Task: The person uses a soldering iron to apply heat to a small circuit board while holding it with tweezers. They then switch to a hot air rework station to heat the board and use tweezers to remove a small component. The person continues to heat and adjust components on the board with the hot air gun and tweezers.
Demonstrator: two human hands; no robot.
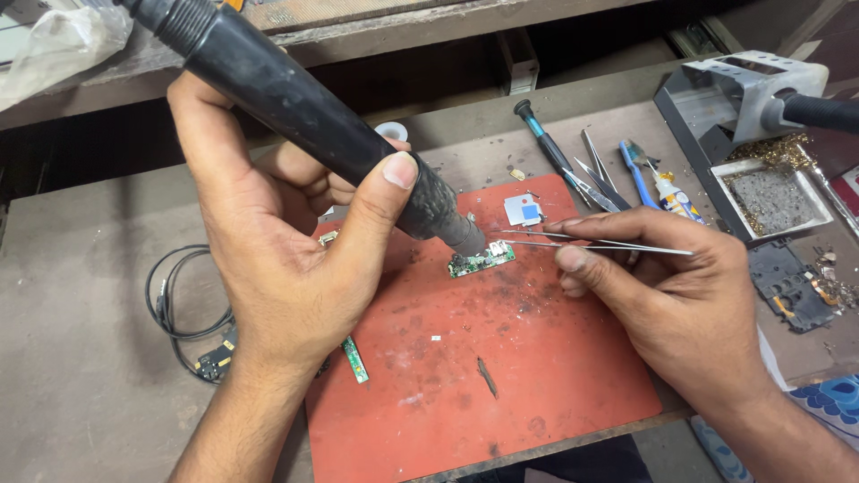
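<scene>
Item: small green circuit board point(481, 259), on the red mat point(537, 394) just beyond our fingertips — light, stiff, fragile; we would take it by its edges only. Left hand point(286, 241) wrapped around the black hot-air handle point(295, 98), nozzle seemingly just above the board. Right hand point(671, 295) pinches 1 pair of tweezers point(591, 241) — tips beside the board.

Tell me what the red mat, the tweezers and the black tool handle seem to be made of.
Red mat: likely silicone or rubber, matte, scuffed and stained. Tweezers in the right hand: metal, with a bright silvery sheen on thin prongs. Black tool handle in the left hand: probably hard plastic, dull and dusty; its darker textured section near the nozzle could be rubber.
</scene>
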